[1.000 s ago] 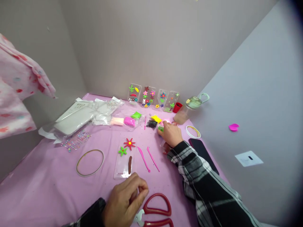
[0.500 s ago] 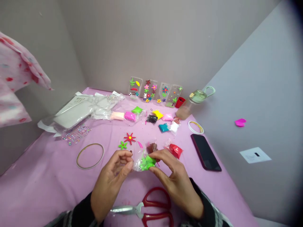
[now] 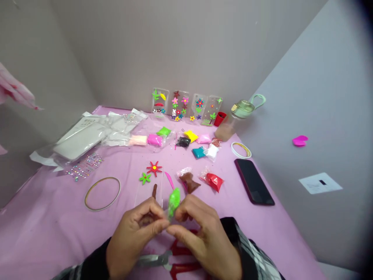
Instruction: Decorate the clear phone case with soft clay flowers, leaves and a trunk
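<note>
Between my hands is a bright green clay lump [image 3: 174, 199] in a clear plastic wrapper. My left hand [image 3: 136, 233] pinches the wrapper at its lower left. My right hand [image 3: 204, 233] has its fingers closed at the lower right of the packet, thumb close to my left fingertips. Red-handled scissors [image 3: 166, 259] lie beneath my hands, partly covered. Just beyond are a red clay flower [image 3: 154, 167], a green one [image 3: 145, 178], a brown clay strip [image 3: 154, 190] and a pink plastic tool [image 3: 169, 180]. A brown clay packet [image 3: 189, 181] and a red one [image 3: 215, 181] lie right of these.
Decorated clear cases [image 3: 180, 105] stand by the back wall, with a bottle [image 3: 233, 120] and red cup [image 3: 220, 119]. Several clay packets [image 3: 155, 140] lie mid-table. Packaged cases [image 3: 78, 140] and a tape ring [image 3: 102, 193] are left; a phone [image 3: 253, 181] is right.
The green packet has turned from lying broad to upright between my hands. My right hand has moved lower and closer to my left. The head view has shifted slightly.
</note>
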`<state>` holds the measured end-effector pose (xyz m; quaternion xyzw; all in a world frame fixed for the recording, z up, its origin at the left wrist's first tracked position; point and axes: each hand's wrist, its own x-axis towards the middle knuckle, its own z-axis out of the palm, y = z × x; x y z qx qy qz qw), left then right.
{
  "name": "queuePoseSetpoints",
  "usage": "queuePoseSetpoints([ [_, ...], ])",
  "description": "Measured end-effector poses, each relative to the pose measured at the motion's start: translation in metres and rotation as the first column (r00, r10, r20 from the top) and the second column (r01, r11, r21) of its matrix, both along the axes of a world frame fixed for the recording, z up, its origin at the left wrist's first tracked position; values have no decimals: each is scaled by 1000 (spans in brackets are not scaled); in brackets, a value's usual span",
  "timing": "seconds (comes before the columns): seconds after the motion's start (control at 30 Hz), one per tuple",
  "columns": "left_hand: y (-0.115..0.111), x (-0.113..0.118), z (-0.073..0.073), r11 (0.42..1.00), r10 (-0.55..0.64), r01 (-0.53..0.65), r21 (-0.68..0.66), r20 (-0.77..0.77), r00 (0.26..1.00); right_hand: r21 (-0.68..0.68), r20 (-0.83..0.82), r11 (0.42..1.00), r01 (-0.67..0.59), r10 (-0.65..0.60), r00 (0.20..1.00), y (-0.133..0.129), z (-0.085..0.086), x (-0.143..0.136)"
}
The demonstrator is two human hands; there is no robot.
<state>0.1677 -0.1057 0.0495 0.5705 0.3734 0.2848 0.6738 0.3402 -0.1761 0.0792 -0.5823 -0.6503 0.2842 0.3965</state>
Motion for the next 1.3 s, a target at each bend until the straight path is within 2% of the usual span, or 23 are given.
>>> queuePoseSetpoints([
  [0.13, -6, 3, -1, 993, 0, 1, 118, -7, 1000, -167, -114, 985, -45, 26, 993, 0, -3, -7],
  [0.2, -6, 2, -2, 994, -28, 29, 101, -3, 1000, -189, -145, 980, -65, 38, 989, 1, -1, -6],
  [0.33, -2, -1, -1, 997, -65, 64, 39, 34, 997, -176, -150, 983, -46, 20, 988, 3, 4, -3],
  [0.47, -5, -1, 3, 985, 51, -58, 164, 49, 998, -189, -129, 975, -113, 90, 988, 2, 6, -6],
  [0.57, -7, -1, 1, 981, 135, -145, 129, 84, 987, -191, -169, 976, -107, 75, 983, 2, 4, -8],
  [0.67, -5, -2, -4, 985, 156, -167, 48, 175, 972, -59, -123, 998, 18, -25, 992, 2, 2, -3],
  [0.73, -3, -4, -7, 988, 140, -151, 43, 189, 972, 18, -82, 1000, 23, -21, 996, 2, 1, 1],
  [0.83, -1, -7, -9, 987, 114, -127, 96, 135, 984, -38, -117, 998, -49, 45, 992, 2, -3, 5],
  [0.9, 0, -9, -9, 977, 93, -104, 184, 64, 994, -93, -180, 995, -26, 8, 984, 3, -6, 6],
  [1.0, 1, -11, -6, 935, 51, -32, 353, -46, 998, -146, -284, 988, 45, -85, 955, 3, -8, 4],
  [1.17, 3, -9, -3, 833, 20, 34, 552, -92, 996, -209, -409, 971, 112, -191, 892, 4, -9, -2],
  [1.23, 2, -8, -5, 762, 39, 51, 645, -125, 991, -218, -421, 966, 135, -218, 880, 5, -11, -4],
  [1.3, 1, -7, -8, 657, 75, 74, 750, -163, 984, -238, -432, 959, 154, -246, 867, 6, -13, -7],
])
